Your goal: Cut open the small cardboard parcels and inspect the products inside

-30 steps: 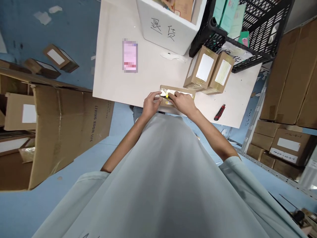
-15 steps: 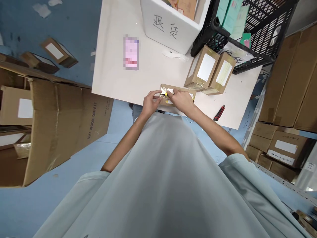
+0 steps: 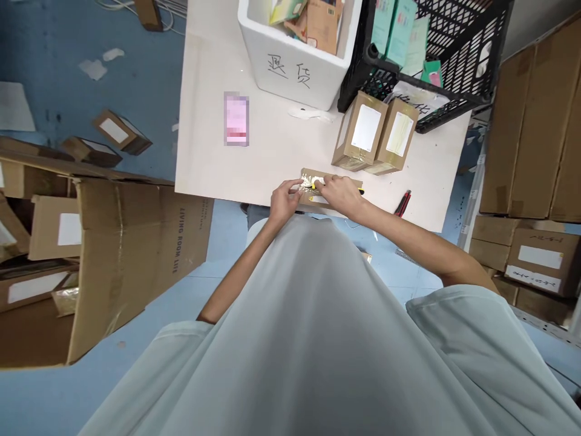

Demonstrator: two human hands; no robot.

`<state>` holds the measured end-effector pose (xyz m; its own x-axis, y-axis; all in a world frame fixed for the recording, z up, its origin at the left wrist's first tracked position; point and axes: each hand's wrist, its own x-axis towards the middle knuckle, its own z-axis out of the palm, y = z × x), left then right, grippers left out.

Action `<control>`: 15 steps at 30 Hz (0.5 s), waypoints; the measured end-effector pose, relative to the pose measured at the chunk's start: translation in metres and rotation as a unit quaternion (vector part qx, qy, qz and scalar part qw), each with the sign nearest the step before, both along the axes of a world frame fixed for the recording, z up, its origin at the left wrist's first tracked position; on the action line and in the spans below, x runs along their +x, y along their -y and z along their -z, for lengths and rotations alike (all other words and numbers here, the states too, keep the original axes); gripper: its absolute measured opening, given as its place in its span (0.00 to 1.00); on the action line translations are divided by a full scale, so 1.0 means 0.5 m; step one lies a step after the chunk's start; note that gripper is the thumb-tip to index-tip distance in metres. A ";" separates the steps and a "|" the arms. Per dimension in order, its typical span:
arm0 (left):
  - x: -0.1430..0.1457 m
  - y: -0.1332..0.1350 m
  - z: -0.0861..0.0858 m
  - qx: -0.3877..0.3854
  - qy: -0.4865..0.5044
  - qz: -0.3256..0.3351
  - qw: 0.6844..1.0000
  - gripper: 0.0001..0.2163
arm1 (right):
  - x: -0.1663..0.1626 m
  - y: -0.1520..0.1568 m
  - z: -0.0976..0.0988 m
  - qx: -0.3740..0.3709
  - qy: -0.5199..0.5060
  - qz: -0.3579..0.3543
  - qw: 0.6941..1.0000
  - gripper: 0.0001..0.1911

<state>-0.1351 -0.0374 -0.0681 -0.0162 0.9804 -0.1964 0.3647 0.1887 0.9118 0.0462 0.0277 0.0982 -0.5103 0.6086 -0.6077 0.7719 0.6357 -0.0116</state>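
My right hand (image 3: 341, 195) grips a yellow-and-black tool (image 3: 361, 192) over the carton (image 3: 318, 173); left hand (image 3: 284, 201), half-curled, touches its nine-o'clock end; pinching, I can't tell.

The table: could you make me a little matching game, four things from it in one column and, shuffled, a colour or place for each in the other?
Things:
1. Foam box
2. Crate
3. Loose knife
4. Flat carton

Colours and places:
A. Red and black
B. At the near edge of the table, between left hand and right hand
C. White
D. Black, with greenish boxes inside

Right pairs: 1-C, 2-D, 3-A, 4-B
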 end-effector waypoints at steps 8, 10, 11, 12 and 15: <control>0.022 -0.011 -0.028 -0.010 -0.064 0.023 0.998 0.16 | 0.126 0.038 -0.002 -0.005 0.081 0.088 0.993 0.24; 0.027 -0.011 -0.037 -0.011 -0.074 0.037 0.996 0.16 | 0.175 0.056 -0.010 -0.008 0.103 0.099 0.990 0.22; 0.029 -0.011 -0.042 -0.013 -0.080 0.042 0.996 0.16 | 0.197 0.066 -0.014 -0.010 0.118 0.107 0.987 0.22; 0.031 -0.010 -0.046 -0.015 -0.086 0.045 0.995 0.17 | 0.217 0.076 -0.018 -0.009 0.132 0.114 0.985 0.21; 0.034 -0.010 -0.056 -0.019 -0.094 0.057 0.994 0.17 | 0.257 0.104 -0.022 -0.008 0.154 0.125 0.980 0.22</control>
<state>-0.1183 -0.0325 -0.0403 0.0539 0.9700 -0.2372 0.5483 0.1698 0.8189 0.1750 -0.0246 0.1089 -0.1372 0.6804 -0.7199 0.8715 0.4283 0.2388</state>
